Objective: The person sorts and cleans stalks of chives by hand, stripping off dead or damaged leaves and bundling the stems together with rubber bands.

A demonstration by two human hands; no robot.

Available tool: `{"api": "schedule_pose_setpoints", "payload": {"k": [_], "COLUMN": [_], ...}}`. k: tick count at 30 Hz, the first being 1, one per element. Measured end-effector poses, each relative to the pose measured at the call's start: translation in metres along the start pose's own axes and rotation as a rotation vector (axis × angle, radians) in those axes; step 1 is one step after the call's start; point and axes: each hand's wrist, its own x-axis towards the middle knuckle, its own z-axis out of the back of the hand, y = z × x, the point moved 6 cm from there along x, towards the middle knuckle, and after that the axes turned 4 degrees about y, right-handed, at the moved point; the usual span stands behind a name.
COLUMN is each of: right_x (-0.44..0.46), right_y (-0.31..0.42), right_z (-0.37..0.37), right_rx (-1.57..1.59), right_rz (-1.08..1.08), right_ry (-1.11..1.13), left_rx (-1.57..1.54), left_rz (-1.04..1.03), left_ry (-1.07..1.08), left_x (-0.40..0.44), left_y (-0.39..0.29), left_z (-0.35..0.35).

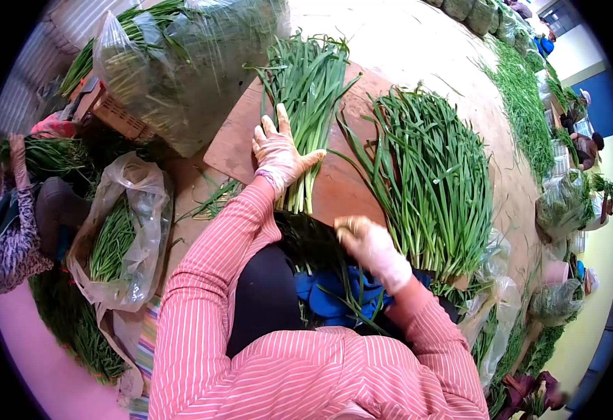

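Note:
My left hand (282, 150), in a thin pale glove, lies with spread fingers on a bunch of garlic chives (310, 91). The bunch rests on a brown board (233, 133), its pale stalk ends pointing toward me. Off the board's near edge is my right hand (366, 245), gloved too and smeared by motion; whether it holds anything is not clear. To its upper right, a larger pile of garlic chives (429, 182) lies partly over the board. Below the hands, blue cloth (338, 297) with loose leaves on it shows at my lap.
A big clear plastic bag of greens (201, 63) stands at the upper left. An open plastic bag (149, 231) holding greens sits left of me, beside another person (19, 231). Cut greens (520, 105) line the right side, with more people and bags beyond.

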Motion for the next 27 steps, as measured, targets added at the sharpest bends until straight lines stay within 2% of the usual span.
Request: {"api": "schedule_pose_setpoints", "payload": {"k": [5, 6, 9, 11, 13, 15, 16, 19, 23, 24, 25, 27], "right_x": [0.059, 0.063, 0.070, 0.069, 0.065, 0.061, 0.066, 0.064, 0.069, 0.068, 0.070, 0.072], "right_y": [-0.018, -0.021, -0.076, -0.087, -0.075, -0.047, -0.056, -0.042, -0.036, -0.026, -0.017, 0.003], "right_z": [0.021, 0.038, 0.074, 0.085, 0.086, 0.087, 0.080, 0.079, 0.077, 0.079, 0.079, 0.081], "right_rx": [-0.078, -0.184, -0.175, -0.142, -0.188, -0.165, -0.076, -0.070, -0.051, -0.071, -0.073, -0.191], "right_rz": [0.225, 0.311, 0.149, 0.059, 0.083, 0.081, 0.077, 0.039, 0.124, 0.154, 0.158, 0.179], "right_ry": [-0.207, -0.336, -0.543, -0.548, -0.550, -0.521, -0.498, -0.454, -0.525, -0.568, -0.563, -0.618], "left_rx": [-0.048, -0.103, -0.205, -0.167, -0.191, -0.351, -0.330, -0.398, -0.588, -0.543, -0.544, -0.278], "left_rz": [-0.073, -0.143, -0.316, -0.358, -0.359, -0.382, -0.422, -0.458, -0.393, -0.426, -0.421, -0.342], "left_ry": [0.039, 0.027, 0.068, 0.129, 0.196, 0.161, 0.087, -0.035, -0.044, -0.154, -0.157, -0.196], "left_x": [0.008, 0.010, 0.013, 0.008, 0.006, 0.006, 0.005, -0.002, -0.013, -0.017, -0.017, -0.019], "left_y": [-0.012, -0.016, -0.036, -0.056, -0.063, -0.057, -0.052, -0.025, 0.010, 0.016, 0.022, 0.031], "left_z": [-0.012, -0.014, -0.021, -0.023, -0.026, -0.025, -0.021, -0.014, -0.007, -0.006, -0.012, -0.022]}}
